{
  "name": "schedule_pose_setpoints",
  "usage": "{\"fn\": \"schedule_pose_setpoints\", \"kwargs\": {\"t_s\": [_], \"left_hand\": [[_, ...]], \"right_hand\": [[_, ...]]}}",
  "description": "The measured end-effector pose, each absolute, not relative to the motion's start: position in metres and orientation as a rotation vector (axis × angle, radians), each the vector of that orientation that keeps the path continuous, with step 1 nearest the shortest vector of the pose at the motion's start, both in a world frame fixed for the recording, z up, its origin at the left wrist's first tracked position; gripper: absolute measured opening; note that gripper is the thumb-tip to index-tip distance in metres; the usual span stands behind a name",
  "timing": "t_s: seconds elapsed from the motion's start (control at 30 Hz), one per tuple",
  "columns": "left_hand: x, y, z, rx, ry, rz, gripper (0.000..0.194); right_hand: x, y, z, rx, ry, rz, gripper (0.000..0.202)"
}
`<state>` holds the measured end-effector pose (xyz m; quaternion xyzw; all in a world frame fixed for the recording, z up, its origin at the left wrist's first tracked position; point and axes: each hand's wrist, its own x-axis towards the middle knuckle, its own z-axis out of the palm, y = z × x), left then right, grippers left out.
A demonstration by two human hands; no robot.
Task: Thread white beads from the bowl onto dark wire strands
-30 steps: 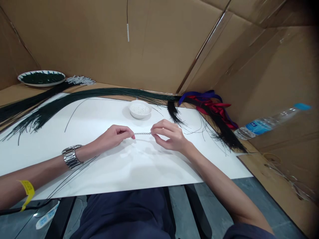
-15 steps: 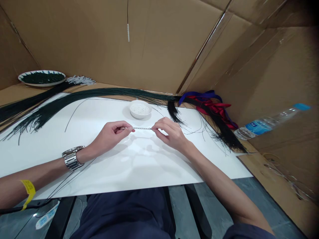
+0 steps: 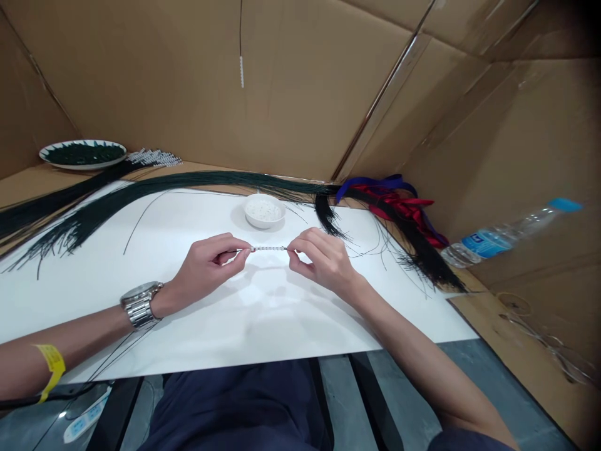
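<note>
A short row of small white beads (image 3: 269,248) on a dark thread stretches level between my two hands, above the white board (image 3: 263,313). My left hand (image 3: 218,263) pinches the left end of the beaded thread between thumb and finger. At the other end, the fingertips of my right hand (image 3: 322,258) are closed on the thread. Just beyond the beads stands a white bowl (image 3: 263,212) with small white beads in it. Dark threads trail below my left wrist.
Behind the bowl lies a long bundle of dark threads (image 3: 201,180). A plate of dark green pieces (image 3: 83,155) is back left. Red ribbon (image 3: 404,205) and a plastic bottle (image 3: 488,243) lie right. A beaded thread (image 3: 241,72) hangs against the cardboard wall (image 3: 164,81).
The whole view has shifted slightly. My left hand has slid a little left along the thread, and its fingers are less curled over the end of the beads.
</note>
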<state>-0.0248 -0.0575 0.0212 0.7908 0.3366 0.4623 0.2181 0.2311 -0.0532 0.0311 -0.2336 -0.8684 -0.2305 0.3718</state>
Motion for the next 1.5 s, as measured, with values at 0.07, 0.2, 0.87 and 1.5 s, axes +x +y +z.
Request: {"fn": "schedule_pose_setpoints", "kwargs": {"t_s": [0.07,0.2,0.87,1.5], "left_hand": [[-0.026,-0.056,0.020,2.280,0.927,1.316,0.016],[-0.027,-0.052,0.019,2.411,0.914,1.374,0.014],[-0.026,-0.054,0.019,2.192,0.983,1.243,0.016],[-0.029,-0.051,0.011,1.891,1.034,0.895,0.035]], "right_hand": [[0.231,-0.055,0.032,-0.599,-2.223,-0.613,0.019],[0.228,-0.056,0.034,-0.627,-2.227,-0.668,0.016],[0.232,-0.052,0.026,-0.776,-2.119,0.086,0.022],[0.232,-0.059,0.035,-0.538,-2.236,0.377,0.022]]}}
